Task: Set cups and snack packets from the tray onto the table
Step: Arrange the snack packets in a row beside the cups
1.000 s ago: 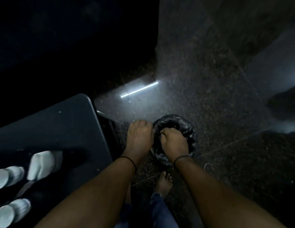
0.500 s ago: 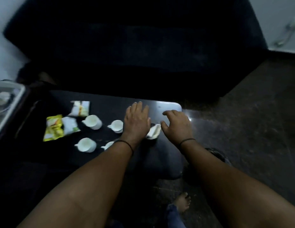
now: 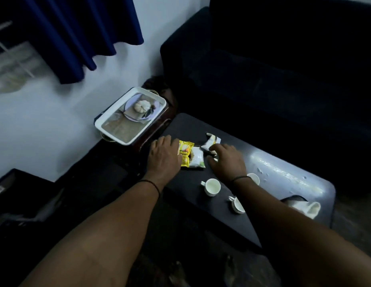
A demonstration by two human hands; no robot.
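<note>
I see both hands low over the dark table (image 3: 269, 168). Left hand (image 3: 163, 156) loose, fingers relaxed, just beside the yellow packet (image 3: 185, 153). Right hand (image 3: 227, 160) curled by the white packet (image 3: 210, 141); grip, can't tell. Cups (image 3: 212, 186) near right wrist. White tray (image 3: 130, 116) well apart, by the wall.
</note>
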